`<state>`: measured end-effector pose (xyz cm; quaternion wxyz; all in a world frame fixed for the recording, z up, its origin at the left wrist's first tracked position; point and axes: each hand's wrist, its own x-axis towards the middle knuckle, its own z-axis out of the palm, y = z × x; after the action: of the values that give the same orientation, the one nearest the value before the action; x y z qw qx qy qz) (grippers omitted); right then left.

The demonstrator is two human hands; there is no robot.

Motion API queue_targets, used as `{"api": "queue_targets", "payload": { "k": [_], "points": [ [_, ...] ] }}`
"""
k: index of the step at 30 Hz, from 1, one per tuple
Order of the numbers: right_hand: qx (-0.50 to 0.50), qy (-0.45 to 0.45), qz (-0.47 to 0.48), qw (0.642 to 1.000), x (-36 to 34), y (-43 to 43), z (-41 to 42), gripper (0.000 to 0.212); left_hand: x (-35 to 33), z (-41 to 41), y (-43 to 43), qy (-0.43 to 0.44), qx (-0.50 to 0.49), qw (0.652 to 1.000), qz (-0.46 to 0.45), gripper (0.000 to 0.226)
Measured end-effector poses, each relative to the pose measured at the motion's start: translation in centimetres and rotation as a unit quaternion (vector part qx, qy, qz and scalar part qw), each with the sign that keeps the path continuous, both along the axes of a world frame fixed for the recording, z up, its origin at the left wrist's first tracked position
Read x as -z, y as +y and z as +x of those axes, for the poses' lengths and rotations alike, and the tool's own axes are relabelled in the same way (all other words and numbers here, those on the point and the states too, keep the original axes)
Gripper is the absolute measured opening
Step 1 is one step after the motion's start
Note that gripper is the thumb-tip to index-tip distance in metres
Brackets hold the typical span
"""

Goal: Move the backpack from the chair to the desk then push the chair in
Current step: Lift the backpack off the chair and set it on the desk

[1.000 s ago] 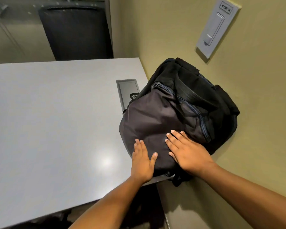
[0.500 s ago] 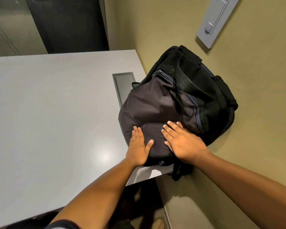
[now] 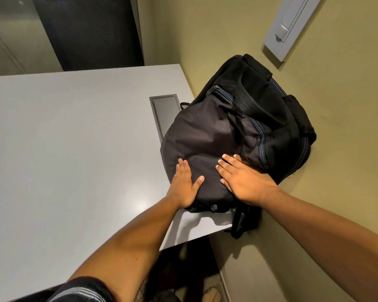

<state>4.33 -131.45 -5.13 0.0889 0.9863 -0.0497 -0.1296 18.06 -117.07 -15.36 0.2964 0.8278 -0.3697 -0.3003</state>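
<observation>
The dark grey and black backpack (image 3: 223,136) lies on the right end of the grey desk (image 3: 74,153), its far side against the olive wall. A black strap (image 3: 238,225) hangs over the desk's near edge. My left hand (image 3: 184,186) rests flat on the bag's near left side, fingers spread. My right hand (image 3: 244,182) lies flat on its near right side. Neither hand grips the fabric. The chair on my side of the desk is not clearly in view; only dark shapes show below the desk edge.
A recessed grey cable hatch (image 3: 165,112) sits in the desk just left of the bag, partly covered by it. A dark chair back (image 3: 90,31) stands beyond the desk's far edge. A light switch plate (image 3: 288,25) is on the wall.
The backpack has slid farther onto the desk, away from the near edge, with both flat hands moving along on it.
</observation>
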Motion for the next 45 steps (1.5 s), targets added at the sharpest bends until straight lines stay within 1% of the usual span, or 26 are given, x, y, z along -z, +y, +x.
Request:
{"api": "queue_targets", "payload": {
  "k": [6, 8, 9, 11, 12, 14, 17, 19, 24, 30, 36, 45],
  "points": [
    [0.003, 0.007, -0.008, 1.000, -0.2, 0.4, 0.1, 0.052, -0.1, -0.1, 0.4, -0.015, -0.009, 1.000, -0.008, 0.081],
    [-0.018, -0.032, -0.019, 0.999, -0.6, 1.0, -0.3, 0.048, -0.2, -0.7, 0.8, -0.022, -0.024, 0.999, -0.024, 0.081],
    [-0.033, -0.068, -0.027, 0.997, -0.5, 1.3, -0.7, 0.045, -0.2, -1.1, 1.1, -0.021, -0.041, 0.998, -0.037, 0.082],
    [-0.059, -0.138, -0.026, 0.988, 0.3, 2.2, -1.8, 0.039, -0.1, -2.4, 1.8, -0.021, -0.100, 0.993, -0.058, 0.084],
    [-0.061, -0.148, -0.024, 0.987, 0.6, 2.6, -2.4, 0.039, 0.0, -3.2, 2.3, -0.026, -0.131, 0.989, -0.061, 0.083],
    [-0.036, -0.125, -0.028, 0.991, 1.3, 3.2, -3.5, 0.048, 0.3, -4.8, 3.1, -0.031, -0.157, 0.985, -0.070, 0.080],
    [0.033, -0.073, -0.043, 0.996, 1.6, 3.8, -4.6, 0.066, 0.9, -6.7, 3.9, -0.039, -0.122, 0.988, -0.085, 0.075],
    [0.060, -0.054, -0.043, 0.996, 1.6, 3.9, -4.7, 0.072, 1.2, -7.3, 3.9, -0.028, -0.108, 0.990, -0.084, 0.074],
    [0.065, -0.046, -0.005, 0.997, 1.3, 2.5, -4.3, 0.071, 1.1, -6.8, 3.1, 0.001, -0.091, 0.993, -0.072, 0.075],
    [0.070, -0.034, 0.020, 0.997, 1.8, 0.7, -3.5, 0.075, 1.0, -6.0, 2.2, 0.035, -0.070, 0.996, -0.042, 0.079],
    [0.062, -0.032, 0.022, 0.997, 2.2, 0.2, -3.3, 0.076, 1.2, -5.5, 2.7, 0.024, -0.045, 0.998, -0.023, 0.080],
    [0.054, -0.033, 0.044, 0.997, 2.3, 0.3, -3.4, 0.079, 1.4, -5.7, 3.3, 0.008, -0.051, 0.999, -0.014, 0.078]
  ]
}}
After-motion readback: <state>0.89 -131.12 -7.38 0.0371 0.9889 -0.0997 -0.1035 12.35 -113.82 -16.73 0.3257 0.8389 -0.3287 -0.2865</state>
